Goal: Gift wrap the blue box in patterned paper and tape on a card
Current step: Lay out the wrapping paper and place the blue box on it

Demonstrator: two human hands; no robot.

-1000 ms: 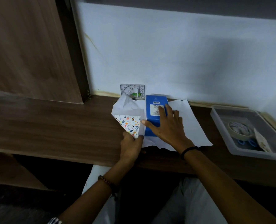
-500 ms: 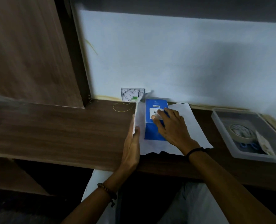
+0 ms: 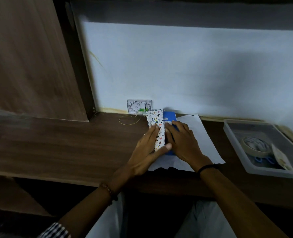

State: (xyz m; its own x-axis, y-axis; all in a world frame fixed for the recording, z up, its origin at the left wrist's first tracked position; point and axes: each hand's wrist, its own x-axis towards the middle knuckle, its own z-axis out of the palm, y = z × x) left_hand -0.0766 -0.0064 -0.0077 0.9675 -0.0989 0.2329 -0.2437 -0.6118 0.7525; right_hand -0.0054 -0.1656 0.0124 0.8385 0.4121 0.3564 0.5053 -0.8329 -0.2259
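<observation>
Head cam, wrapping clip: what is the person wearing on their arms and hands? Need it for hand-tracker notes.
Left wrist: beaded bracelet with small round brownish beads. Further up that arm is a dark-and-white striped sleeve, seen only at the frame's bottom edge. Right wrist: thin black band. That forearm has no sleeve in frame. No gloves, no watch, and no rings that I can make out.

Single head-worn view, looking forward and down, close over desk, facing wall

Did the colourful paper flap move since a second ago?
Yes. The patterned flap has swung up and rightward, from below the wall plate onto the blue box, left hand pressing it.
</observation>
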